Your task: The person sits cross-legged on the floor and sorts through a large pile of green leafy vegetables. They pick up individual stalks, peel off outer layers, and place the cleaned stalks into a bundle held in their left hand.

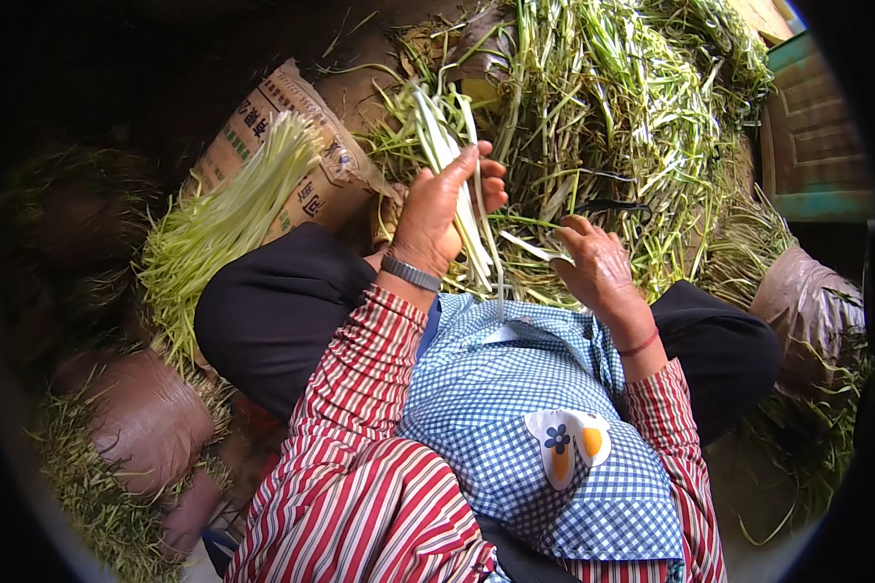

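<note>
My left hand (441, 208) is closed around a small bunch of pale chive-like stalks (474, 251), their white ends pointing down towards my lap and their green leaves away from me. One stalk hangs apart, past the bunch's lower end. To the right, my right hand (594, 266) has its thumb and fingers together on a white-and-green stalk (529, 246), back of the hand upward. Beyond both hands spreads a large heap of loose green stalks (612, 109). Left of my knee, a cleaned bundle of chive-like stalks (226, 211) leans on a printed paper sack (310, 164).
Plastic-wrapped bundles of greens lie at the lower left (149, 419) and at the right (809, 313). A dark strap (612, 208) rests on the heap. A wooden panel with green edges (817, 138) stands at the upper right. A checked apron (525, 379) covers my lap.
</note>
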{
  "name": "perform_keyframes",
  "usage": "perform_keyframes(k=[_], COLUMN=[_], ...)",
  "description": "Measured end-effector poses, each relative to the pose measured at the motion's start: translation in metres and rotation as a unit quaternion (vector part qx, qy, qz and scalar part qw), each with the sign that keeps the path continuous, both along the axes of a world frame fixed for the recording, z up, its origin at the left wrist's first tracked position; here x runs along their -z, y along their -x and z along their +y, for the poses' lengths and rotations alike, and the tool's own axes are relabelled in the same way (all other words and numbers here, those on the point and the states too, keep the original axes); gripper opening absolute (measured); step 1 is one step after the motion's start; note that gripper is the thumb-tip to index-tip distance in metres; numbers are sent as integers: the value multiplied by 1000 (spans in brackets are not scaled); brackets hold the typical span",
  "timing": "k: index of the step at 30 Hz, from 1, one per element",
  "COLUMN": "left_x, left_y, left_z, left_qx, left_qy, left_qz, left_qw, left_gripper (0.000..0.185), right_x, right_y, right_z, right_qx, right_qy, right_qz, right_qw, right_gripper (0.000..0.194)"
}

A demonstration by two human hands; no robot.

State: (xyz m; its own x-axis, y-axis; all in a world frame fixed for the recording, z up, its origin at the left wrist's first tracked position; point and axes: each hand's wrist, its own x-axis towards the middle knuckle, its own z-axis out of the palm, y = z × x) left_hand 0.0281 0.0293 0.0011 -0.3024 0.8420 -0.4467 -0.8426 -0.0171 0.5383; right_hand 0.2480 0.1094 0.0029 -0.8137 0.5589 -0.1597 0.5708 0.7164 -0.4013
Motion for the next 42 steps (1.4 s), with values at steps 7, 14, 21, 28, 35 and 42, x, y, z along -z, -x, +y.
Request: perform_keyframes(k=[7, 14, 21, 28, 35, 42], left_x=[-3, 5, 19, 14, 21, 17], left_y=[-16, -25, -20, -50, -46, -59], left_z=[-13, -17, -21, -24, -30, -27], left_qx=[46, 55, 4, 104, 109, 101], left_qy=[15, 43, 81, 60, 38, 97], left_qz=[11, 82, 82, 74, 110, 120], left_qw=[999, 994, 993, 990, 987, 983], left_gripper=[30, 34, 33, 42, 42, 26], right_x=[0, 4, 10, 13, -13, -9], right_y=[24, 27, 27, 35, 14, 51], right_z=[-31, -27, -23, -37, 16, 8], right_qx=[1, 83, 126, 113, 30, 87], right_qy=[544, 580, 562, 575, 354, 263], right_qz=[64, 131, 169, 158, -17, 224], right_qw=[837, 799, 800, 795, 935, 934], right_gripper=[32, 22, 23, 30, 30, 35])
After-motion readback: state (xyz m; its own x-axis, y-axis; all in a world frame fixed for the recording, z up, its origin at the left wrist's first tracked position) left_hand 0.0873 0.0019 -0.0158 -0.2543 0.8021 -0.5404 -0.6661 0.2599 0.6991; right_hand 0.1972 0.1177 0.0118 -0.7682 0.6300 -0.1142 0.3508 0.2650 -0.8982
